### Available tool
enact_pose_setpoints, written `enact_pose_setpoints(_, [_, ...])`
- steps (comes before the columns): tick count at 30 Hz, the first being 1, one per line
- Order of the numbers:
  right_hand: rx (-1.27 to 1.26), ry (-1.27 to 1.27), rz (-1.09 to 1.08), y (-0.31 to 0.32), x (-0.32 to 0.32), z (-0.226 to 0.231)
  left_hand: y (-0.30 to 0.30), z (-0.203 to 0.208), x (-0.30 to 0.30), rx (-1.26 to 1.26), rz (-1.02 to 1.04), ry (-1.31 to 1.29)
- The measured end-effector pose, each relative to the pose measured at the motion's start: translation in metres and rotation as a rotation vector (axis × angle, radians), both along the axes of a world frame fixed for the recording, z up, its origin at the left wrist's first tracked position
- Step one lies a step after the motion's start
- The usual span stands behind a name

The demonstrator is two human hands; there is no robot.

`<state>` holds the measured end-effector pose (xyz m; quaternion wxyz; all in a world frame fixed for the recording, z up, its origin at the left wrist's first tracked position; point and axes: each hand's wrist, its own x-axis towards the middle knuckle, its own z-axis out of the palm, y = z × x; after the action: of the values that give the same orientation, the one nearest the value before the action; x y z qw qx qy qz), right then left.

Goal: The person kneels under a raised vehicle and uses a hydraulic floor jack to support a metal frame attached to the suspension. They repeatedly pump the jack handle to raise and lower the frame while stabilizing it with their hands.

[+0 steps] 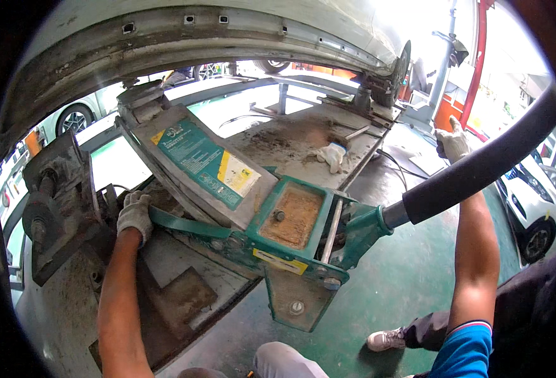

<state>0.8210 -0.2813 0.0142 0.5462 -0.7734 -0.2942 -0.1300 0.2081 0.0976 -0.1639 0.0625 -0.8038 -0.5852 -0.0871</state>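
Observation:
A green floor jack (290, 252) with a grey lifting arm and a green-and-yellow label reaches under the raised car body (202, 44). My left hand (134, 217), in a pale work glove, closes around the far-left end of the jack's green side frame. Its fingertips are partly hidden. My right hand (454, 142), gloved too, is raised beyond the jack's padded handle (479, 160). One finger stretches upward, the others look bent, and nothing shows in that hand. The handle crosses in front of my right forearm.
A rusty lift bracket (54, 205) stands left of my left hand. A crumpled pale glove (332, 156) lies on the dirty metal platform (259, 145). Someone's dark-trousered leg and light shoe (386, 340) are at lower right. A white car (533, 208) is beyond the handle.

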Motion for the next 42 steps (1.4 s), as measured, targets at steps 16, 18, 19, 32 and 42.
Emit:
enact_pose_setpoints(16, [-0.626, -0.351, -0.171, 0.015, 0.031, -0.001, 0.020, -0.016, 0.010, -0.011, 0.009, 0.035])
enact_pose_setpoints(18, [-0.611, -0.338, -0.245, -0.008, 0.027, 0.000, 0.001, 0.005, 0.024, -0.057, -0.001, 0.083])
enact_pose_setpoints(19, [-0.603, -0.332, -0.271, -0.016, 0.024, 0.001, -0.027, 0.027, 0.041, -0.113, -0.013, 0.084])
enact_pose_setpoints(32, [-0.558, -0.377, -0.202, -0.023, -0.025, -0.029, 0.009, -0.005, 0.021, -0.001, -0.086, -0.044])
enact_pose_setpoints(42, [0.116, 0.026, 0.351, -0.037, -0.100, -0.142, 0.016, -0.006, 0.011, -0.018, -0.083, -0.002])
